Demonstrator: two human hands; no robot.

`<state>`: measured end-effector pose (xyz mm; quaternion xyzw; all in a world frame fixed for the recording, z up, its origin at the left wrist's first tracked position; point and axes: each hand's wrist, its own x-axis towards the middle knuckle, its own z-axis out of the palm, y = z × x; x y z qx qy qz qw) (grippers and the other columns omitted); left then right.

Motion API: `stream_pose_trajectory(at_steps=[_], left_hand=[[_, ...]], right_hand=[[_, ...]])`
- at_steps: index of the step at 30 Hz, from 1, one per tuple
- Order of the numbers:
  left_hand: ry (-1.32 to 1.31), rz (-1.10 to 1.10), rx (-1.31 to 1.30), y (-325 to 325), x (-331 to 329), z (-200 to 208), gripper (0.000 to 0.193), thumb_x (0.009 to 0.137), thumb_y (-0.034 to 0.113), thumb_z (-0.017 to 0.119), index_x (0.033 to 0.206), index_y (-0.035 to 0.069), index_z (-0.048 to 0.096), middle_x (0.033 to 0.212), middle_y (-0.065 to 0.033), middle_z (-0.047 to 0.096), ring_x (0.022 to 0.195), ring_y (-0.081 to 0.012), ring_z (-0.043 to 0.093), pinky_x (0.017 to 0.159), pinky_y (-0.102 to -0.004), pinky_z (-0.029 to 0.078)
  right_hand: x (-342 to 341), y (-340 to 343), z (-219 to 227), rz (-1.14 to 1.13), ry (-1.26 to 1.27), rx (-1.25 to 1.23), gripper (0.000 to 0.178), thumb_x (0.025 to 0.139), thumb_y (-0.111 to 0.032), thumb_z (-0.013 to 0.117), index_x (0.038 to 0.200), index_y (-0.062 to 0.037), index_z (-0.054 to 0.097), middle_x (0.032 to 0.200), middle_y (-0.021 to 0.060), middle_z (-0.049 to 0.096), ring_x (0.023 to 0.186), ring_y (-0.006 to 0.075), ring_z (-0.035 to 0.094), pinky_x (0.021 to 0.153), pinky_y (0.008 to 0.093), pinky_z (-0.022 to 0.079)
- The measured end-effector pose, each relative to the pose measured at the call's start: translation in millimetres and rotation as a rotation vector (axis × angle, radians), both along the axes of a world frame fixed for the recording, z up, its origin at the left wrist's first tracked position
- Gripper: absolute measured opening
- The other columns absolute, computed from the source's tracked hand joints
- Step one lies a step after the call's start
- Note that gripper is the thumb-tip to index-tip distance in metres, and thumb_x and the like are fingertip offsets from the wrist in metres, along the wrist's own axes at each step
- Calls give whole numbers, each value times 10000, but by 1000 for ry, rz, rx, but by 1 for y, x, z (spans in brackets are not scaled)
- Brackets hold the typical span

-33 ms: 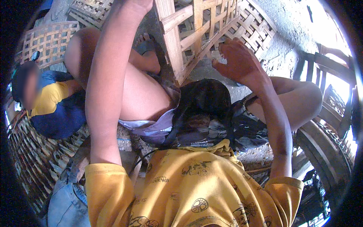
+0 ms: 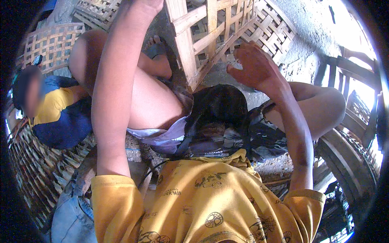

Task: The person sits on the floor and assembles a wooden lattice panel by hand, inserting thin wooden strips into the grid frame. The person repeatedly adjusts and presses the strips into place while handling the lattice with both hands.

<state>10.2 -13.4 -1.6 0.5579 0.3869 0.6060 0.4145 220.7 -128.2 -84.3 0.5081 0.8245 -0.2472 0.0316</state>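
Grey floor (image 2: 219, 73) shows between bamboo lattice panel (image 2: 211, 32) and right hand (image 2: 258, 68) | half-open, seemingly empty | left hand (image 2: 153, 4) cropped far-left, can't tell grip

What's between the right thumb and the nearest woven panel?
The head view shows a strip of grey floor between the right thumb and the nearest woven panel.

Left arm (image 2: 115, 89) is extending forward, wrist (image 2: 144, 9) meeting the upper view edge. Right forearm (image 2: 298, 125) is slanting inward; right hand (image 2: 256, 68) is curving loosely, thumb (image 2: 236, 73) standing apart from fingers (image 2: 247, 52).
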Motion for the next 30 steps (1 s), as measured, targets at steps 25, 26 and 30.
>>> stream_pose_trajectory(at_steps=[25,26,30], left_hand=[[29,-5,-51,0,-1,10,208,950,180,592,1028,-13,587,972,-158,643,707,-211,673,574,-258,617],[27,0,-81,6,-3,10,208,949,180,593,1029,-12,587,971,-158,643,711,-211,674,579,-258,618],[-1,-52,-8,3,-3,6,202,945,179,596,1024,-6,590,963,-152,639,721,-211,677,590,-258,620]], right_hand=[[4,-3,3,298,-141,-201,530,1035,-441,522,898,38,704,969,228,659,1045,378,582,992,462,450],[4,-2,3,309,-163,-206,508,1032,-417,524,892,37,705,965,230,661,1039,378,584,992,461,450],[9,-10,-17,184,-173,-90,364,992,-286,549,883,24,706,960,218,675,1019,374,593,987,457,457]])
